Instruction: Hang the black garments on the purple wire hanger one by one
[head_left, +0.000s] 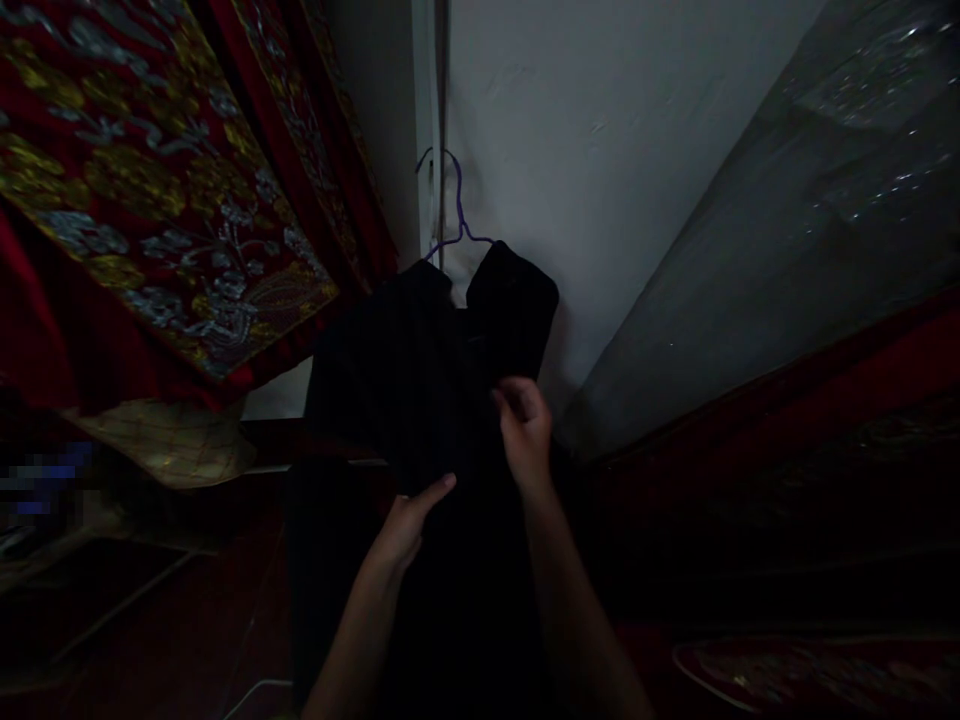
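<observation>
A black garment [420, 370] hangs from a thin purple hanger [460, 205], whose hook is up by the narrow edge of a white panel. The cloth is so dark that its seams and lower end cannot be made out. My left hand [405, 525] grips the front of the garment, thumb lying over the cloth and the other fingers mostly hidden. Higher up and to the right, my right hand [525, 425] has its fingers curled and pinched at the garment's front, below the neck opening.
Red cloth with gold and silver embroidery [172, 180] hangs at the left, close to the garment. A shiny clear plastic cover [750, 260] slants along the right above red fabric [885, 370]. Behind stands a pale wall [585, 130]. Dark red floor [225, 620] shows lower left.
</observation>
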